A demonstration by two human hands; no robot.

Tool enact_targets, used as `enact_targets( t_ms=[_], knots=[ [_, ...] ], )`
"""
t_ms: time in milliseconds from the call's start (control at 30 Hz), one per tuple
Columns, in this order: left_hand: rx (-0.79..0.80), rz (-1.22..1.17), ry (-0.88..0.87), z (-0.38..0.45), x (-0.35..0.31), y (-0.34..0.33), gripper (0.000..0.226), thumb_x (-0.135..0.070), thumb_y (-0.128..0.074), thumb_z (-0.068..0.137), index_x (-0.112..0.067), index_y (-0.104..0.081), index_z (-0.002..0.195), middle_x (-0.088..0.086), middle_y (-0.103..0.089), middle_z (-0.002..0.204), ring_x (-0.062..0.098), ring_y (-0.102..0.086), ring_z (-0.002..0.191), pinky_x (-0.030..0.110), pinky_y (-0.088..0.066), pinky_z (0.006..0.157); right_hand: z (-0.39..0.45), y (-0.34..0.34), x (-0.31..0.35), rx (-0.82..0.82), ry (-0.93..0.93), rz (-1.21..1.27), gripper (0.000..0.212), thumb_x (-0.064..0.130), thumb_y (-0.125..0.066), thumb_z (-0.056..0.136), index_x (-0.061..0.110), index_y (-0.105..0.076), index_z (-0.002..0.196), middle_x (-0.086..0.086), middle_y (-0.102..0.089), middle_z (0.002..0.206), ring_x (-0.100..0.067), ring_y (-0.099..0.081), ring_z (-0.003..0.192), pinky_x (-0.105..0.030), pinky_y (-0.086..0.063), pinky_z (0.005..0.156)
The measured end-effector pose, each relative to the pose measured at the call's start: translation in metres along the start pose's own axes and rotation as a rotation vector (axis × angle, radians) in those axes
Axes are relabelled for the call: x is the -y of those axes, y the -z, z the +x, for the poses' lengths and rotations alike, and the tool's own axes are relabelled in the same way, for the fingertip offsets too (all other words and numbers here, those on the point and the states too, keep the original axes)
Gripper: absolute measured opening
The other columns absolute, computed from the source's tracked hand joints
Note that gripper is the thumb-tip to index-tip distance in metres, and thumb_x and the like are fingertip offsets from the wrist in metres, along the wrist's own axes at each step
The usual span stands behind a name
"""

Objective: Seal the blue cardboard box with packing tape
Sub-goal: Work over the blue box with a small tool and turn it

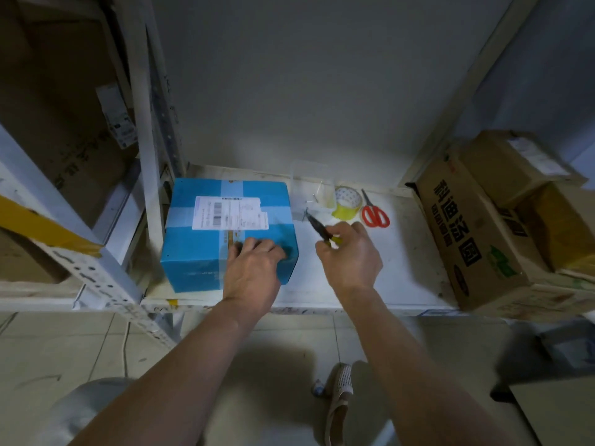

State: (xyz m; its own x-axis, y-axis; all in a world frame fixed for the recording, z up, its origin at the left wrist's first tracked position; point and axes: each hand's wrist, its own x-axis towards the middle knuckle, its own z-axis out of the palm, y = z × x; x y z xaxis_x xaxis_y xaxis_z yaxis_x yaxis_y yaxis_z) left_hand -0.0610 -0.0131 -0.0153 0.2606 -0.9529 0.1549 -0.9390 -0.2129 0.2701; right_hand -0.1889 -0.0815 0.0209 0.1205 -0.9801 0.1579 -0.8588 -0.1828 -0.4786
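The blue cardboard box (230, 233) sits on the left part of the white shelf board (405, 252), closed, label up, with clear tape crossing its top both ways and running down the near face. The person's left hand (254, 268) lies on the box's near top edge, fingers spread and fairly straight, pressing down where the lengthwise strip folds over the front; it grips nothing. The right hand (349, 252) hovers over the shelf just right of the box, fingers curled round the yellow handle of a small cutter (317, 225), whose dark blade points away toward the back of the shelf. The roll of packing tape (346, 202) rests well behind that hand, near the back edge, with red-handled scissors (375, 214) just beside it and a clear plastic container (310, 185) to its left. I judge the sealing to be near its end: the strips look laid, and the step in hand seems to be smoothing the last tape end down on the front face after trimming (whether a loose tail remains by the blade I cannot tell, the picture is blurred there). The next move, as I see it, calls for the left palm to rub firmly along the fold so the tape bonds to the cardboard without bubbles, while the right hand keeps the blade clear of the box and of the other hand, and then sets the cutter down on a bare part of the shelf. A brown carton (473, 239) stands well apart at the right end.
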Motion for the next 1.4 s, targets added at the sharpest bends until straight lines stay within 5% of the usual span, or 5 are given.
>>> enact_targets(
  t_ms=[233, 400, 767, 1133, 1400],
  knots=[
    [-0.02, 0.049, -0.077, 0.012, -0.001, -0.002, 0.052, -0.008, -0.054, 0.085, -0.029, -0.051, 0.133, -0.003, -0.053, 0.113, 0.022, -0.041, 0.105, 0.037, -0.029, 0.096, 0.028, -0.015, -0.024, 0.023, -0.16, 0.069, 0.027, 0.032, -0.063, 0.084, 0.027, -0.064, 0.111, 0.005, -0.06, 0.107, -0.016, -0.059, 0.087, -0.023, -0.036, 0.07],
    [-0.176, -0.028, -0.109, 0.019, 0.01, -0.017, 0.038, -0.014, -0.082, 0.059, -0.024, -0.075, 0.095, -0.002, -0.055, 0.08, 0.022, -0.051, 0.078, 0.04, -0.049, 0.073, 0.076, -0.031, -0.029, 0.015, -0.208, 0.097, 0.027, 0.03, -0.063, 0.083, 0.028, -0.065, 0.11, 0.002, -0.063, 0.105, -0.02, -0.061, 0.087, -0.025, -0.039, 0.071],
    [-0.345, -0.159, -0.14, 0.043, 0.02, -0.034, 0.031, -0.019, -0.089, 0.052, -0.02, -0.076, 0.08, -0.006, -0.06, 0.071, 0.014, -0.043, 0.078, 0.029, -0.032, 0.072, 0.161, -0.089, -0.02, 0.119, -0.127, -0.18, 0.018, 0.024, -0.057, 0.08, 0.02, -0.061, 0.097, -0.003, -0.059, 0.097, -0.018, -0.056, 0.079, -0.027, -0.045, 0.061],
    [-0.356, -0.128, -0.061, 0.055, 0.007, -0.04, 0.017, -0.021, -0.073, 0.062, -0.018, -0.076, 0.078, -0.005, -0.063, 0.07, 0.02, -0.056, 0.072, 0.033, -0.039, 0.07, 0.123, -0.082, -0.043, 0.024, -0.167, -0.051, 0.041, 0.04, -0.062, 0.08, 0.015, -0.055, 0.111, -0.004, -0.058, 0.104, -0.022, -0.058, 0.09, -0.033, -0.048, 0.075],
    [-0.303, -0.106, -0.02, 0.065, -0.004, -0.036, 0.028, -0.012, -0.09, 0.051, -0.015, -0.076, 0.076, -0.001, -0.066, 0.069, 0.026, -0.059, 0.067, 0.036, -0.049, 0.062, 0.075, -0.096, -0.081, 0.269, -0.268, -0.096, 0.04, 0.045, -0.061, 0.081, 0.016, -0.059, 0.109, -0.002, -0.038, 0.1, -0.019, -0.056, 0.078, -0.027, -0.046, 0.07]
  ],
)
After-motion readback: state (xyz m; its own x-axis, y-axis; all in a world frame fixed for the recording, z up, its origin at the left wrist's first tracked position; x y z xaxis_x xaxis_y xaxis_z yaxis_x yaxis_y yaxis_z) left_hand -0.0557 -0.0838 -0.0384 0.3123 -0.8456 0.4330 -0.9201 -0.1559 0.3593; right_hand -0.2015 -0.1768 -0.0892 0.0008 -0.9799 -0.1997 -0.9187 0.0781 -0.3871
